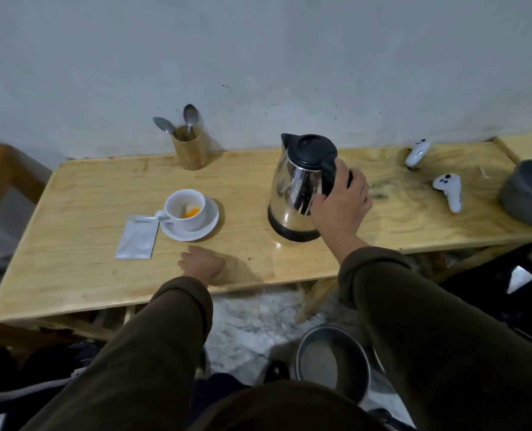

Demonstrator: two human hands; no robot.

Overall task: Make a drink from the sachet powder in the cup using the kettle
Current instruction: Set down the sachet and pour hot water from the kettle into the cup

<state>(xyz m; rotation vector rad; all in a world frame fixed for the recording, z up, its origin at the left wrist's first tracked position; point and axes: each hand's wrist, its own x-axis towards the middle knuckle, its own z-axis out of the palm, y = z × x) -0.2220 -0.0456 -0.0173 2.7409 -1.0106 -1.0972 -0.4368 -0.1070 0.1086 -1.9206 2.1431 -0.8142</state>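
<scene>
A white cup [184, 209] stands on a white saucer [208, 227] on the wooden table [81, 275], with orange powder at its bottom. A silver sachet [136, 239] lies flat just left of the saucer. The steel kettle [299, 188] with a black lid and base stands upright to the right of the cup. My right hand [341, 202] is wrapped around the kettle's black handle. My left hand [202, 264] rests on the table in front of the saucer, fingers curled, holding nothing.
A wooden holder [189, 149] with two spoons stands at the back by the wall. Two white controllers [448, 189] and a grey round case [530, 192] lie at the right end. A metal pot [333, 362] sits on the floor below.
</scene>
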